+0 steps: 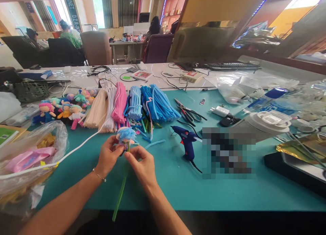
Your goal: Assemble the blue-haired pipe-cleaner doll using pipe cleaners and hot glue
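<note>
Between my two hands is a small blue-haired doll (126,135), held upright just above the green mat. My left hand (110,153) grips the doll from its left side, fingers closed on its body. A green pipe cleaner (120,196) slants down from the doll towards the mat's front edge. My right hand (142,162) pinches the top of this pipe cleaner against the doll, thumb and forefinger together. Where the pipe cleaner meets the doll is partly hidden by my fingers. Short blue pipe cleaner pieces (155,144) lie on the mat just behind.
Bundled pipe cleaners (134,102) stand behind my hands, with several small dolls (68,107) to their left. A blue glue gun (187,141), pliers (189,113) and a white lidded container (262,124) are at right. A plastic bag (59,136) lies at left; a white cable (84,141) crosses there.
</note>
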`<state>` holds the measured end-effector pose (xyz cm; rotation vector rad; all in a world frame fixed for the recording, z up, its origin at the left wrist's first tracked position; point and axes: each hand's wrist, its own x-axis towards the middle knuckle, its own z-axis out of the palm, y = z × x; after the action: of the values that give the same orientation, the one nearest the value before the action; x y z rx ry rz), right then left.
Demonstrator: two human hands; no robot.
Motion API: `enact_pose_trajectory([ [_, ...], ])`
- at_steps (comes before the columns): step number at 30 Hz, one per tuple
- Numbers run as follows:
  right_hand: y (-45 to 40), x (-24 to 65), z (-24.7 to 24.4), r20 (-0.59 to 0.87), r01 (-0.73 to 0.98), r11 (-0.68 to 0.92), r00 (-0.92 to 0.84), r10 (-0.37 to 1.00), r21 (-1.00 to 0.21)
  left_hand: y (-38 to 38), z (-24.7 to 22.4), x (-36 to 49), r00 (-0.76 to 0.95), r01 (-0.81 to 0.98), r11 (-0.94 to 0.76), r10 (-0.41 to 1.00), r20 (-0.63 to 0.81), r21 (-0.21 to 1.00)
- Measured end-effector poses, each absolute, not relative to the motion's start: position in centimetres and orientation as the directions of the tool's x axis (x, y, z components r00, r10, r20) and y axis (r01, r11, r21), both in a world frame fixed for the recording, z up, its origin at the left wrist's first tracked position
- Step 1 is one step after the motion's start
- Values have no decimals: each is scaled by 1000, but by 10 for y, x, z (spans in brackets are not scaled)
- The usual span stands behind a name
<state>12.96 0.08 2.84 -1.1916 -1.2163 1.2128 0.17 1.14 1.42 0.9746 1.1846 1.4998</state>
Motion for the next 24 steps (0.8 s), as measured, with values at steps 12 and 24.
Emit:
enact_pose_trajectory([
  [12,13,135,16,-188,-256,-205,-89,978,-945,14,30,3,-168,-472,34,977,-128,881],
  [24,19,155,35,-203,-218,-246,-203,958,-944,14,27,-9,168,-501,234,971,-172,833],
])
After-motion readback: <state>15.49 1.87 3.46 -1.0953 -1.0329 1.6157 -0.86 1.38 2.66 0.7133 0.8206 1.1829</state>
